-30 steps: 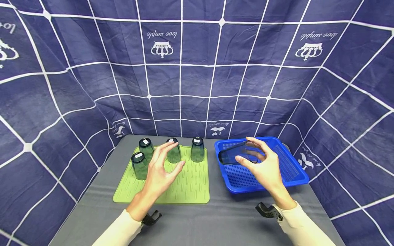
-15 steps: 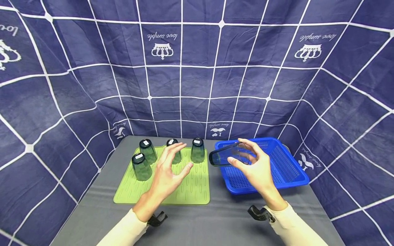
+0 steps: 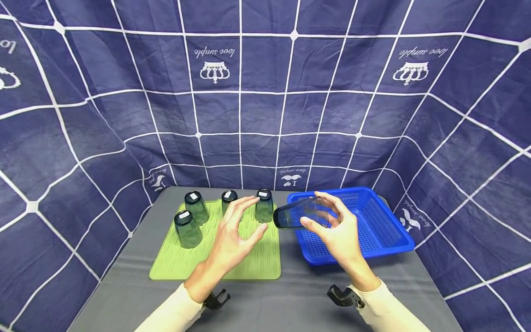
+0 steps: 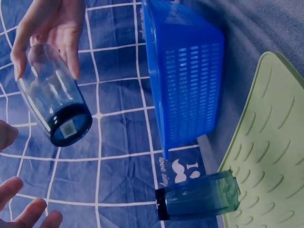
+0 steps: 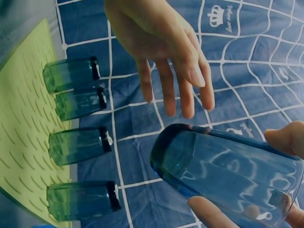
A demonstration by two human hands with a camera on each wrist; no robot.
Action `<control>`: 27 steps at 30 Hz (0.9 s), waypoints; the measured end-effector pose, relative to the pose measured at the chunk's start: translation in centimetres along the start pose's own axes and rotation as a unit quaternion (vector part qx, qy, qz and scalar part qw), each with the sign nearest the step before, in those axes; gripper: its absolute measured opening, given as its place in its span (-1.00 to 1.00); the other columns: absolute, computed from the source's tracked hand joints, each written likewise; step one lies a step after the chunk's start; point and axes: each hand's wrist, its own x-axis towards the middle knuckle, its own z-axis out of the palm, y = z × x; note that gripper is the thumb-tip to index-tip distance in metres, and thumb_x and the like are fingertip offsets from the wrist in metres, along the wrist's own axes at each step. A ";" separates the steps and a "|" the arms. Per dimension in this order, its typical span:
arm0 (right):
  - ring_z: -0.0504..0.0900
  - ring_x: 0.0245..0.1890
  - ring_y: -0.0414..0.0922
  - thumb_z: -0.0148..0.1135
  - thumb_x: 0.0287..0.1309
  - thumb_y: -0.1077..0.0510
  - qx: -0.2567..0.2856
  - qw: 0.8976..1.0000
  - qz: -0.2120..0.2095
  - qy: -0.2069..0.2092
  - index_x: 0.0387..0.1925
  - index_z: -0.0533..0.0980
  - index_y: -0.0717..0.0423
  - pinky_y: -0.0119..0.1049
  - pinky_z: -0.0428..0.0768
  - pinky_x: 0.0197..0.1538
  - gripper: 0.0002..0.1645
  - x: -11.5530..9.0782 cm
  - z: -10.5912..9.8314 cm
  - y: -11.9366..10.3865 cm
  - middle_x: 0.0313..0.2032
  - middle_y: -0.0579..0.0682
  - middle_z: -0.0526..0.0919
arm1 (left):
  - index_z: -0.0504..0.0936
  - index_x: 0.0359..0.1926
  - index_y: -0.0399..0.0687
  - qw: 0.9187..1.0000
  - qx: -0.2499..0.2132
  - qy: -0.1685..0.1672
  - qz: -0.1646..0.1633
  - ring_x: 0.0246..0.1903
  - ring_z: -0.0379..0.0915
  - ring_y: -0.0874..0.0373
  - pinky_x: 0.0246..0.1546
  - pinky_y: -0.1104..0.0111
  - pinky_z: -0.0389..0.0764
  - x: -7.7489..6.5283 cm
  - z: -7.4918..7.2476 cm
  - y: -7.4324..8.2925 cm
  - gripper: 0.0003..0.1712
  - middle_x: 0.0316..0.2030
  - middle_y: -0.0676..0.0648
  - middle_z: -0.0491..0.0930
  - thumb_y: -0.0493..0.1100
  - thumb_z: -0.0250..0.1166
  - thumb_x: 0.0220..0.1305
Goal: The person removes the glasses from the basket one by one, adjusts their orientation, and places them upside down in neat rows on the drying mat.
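A tinted blue drinking glass (image 3: 294, 215) lies tilted on its side in the air, its dark thick base toward the left. My right hand (image 3: 338, 230) grips it near the rim, thumb on one side and fingers on the other. Facing that base, my left hand (image 3: 236, 233) hovers over the mat with fingers spread and nothing in them. In the left wrist view, the held glass (image 4: 56, 97) shows a small label on its base. The right wrist view shows a gap between the left hand (image 5: 166, 52) and the glass's base.
Several more glasses, one being a glass (image 3: 188, 230) at the left, stand upside down on a green ribbed mat (image 3: 174, 265). A blue perforated basket (image 3: 365, 253) sits at the right on the grey table (image 3: 290, 299). Blue grid cloth (image 3: 265, 110) surrounds the table.
My right hand has carried the glass left, from over the basket toward the mat. My left hand has shifted right toward it, still holding nothing.
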 end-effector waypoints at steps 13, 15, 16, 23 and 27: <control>0.86 0.19 0.07 0.74 0.11 0.46 0.026 0.999 0.018 -0.011 0.49 0.65 0.14 -0.30 0.91 0.13 -0.11 0.1 0.5 -0.2 0.28 0.06 0.75 | 0.62 0.61 0.18 1.000 -0.002 -0.028 -0.013 0.54 0.61 -0.01 0.56 -0.08 0.65 0.1 1.2 0.5 -0.20 0.52 -0.03 0.64 -0.03 0.68 0.42; 0.86 0.19 0.09 0.74 0.11 0.47 0.033 0.999 0.021 -0.014 0.50 0.64 0.17 -0.28 0.92 0.12 -0.09 0.2 0.7 -0.2 0.27 0.05 0.75 | 0.62 0.61 0.18 0.999 -0.003 -0.031 -0.017 0.55 0.60 -0.01 0.57 -0.08 0.64 0.1 1.3 0.5 -0.19 0.53 -0.02 0.63 -0.03 0.68 0.42; 0.85 0.18 0.08 0.74 0.12 0.47 0.035 0.999 0.023 -0.014 0.51 0.64 0.17 -0.27 0.93 0.11 -0.09 0.2 0.8 -0.2 0.26 0.03 0.74 | 0.61 0.61 0.18 0.999 -0.004 -0.033 -0.019 0.56 0.60 -0.01 0.57 -0.09 0.63 0.1 1.3 0.4 -0.19 0.53 -0.02 0.63 -0.03 0.68 0.42; 0.92 0.04 0.00 0.67 0.16 0.51 0.093 0.995 0.035 -0.024 0.51 0.62 0.14 -0.02 0.97 -0.03 -0.11 0.5 1.5 -0.1 0.23 0.05 0.73 | 0.54 0.68 0.19 0.998 -0.009 -0.049 -0.040 0.60 0.54 0.05 0.61 -0.08 0.61 0.3 1.6 0.1 -0.13 0.56 0.04 0.58 0.03 0.67 0.44; 0.96 -0.02 -0.04 0.60 0.18 0.57 0.138 0.989 0.043 -0.031 0.52 0.58 0.19 0.09 0.95 -0.09 -0.11 0.7 2.0 0.0 0.19 0.08 0.72 | 0.51 0.70 0.19 0.997 -0.024 -0.051 -0.052 0.55 0.57 0.03 0.50 -0.08 0.69 0.6 1.6 0.0 -0.08 0.56 0.04 0.58 0.00 0.68 0.42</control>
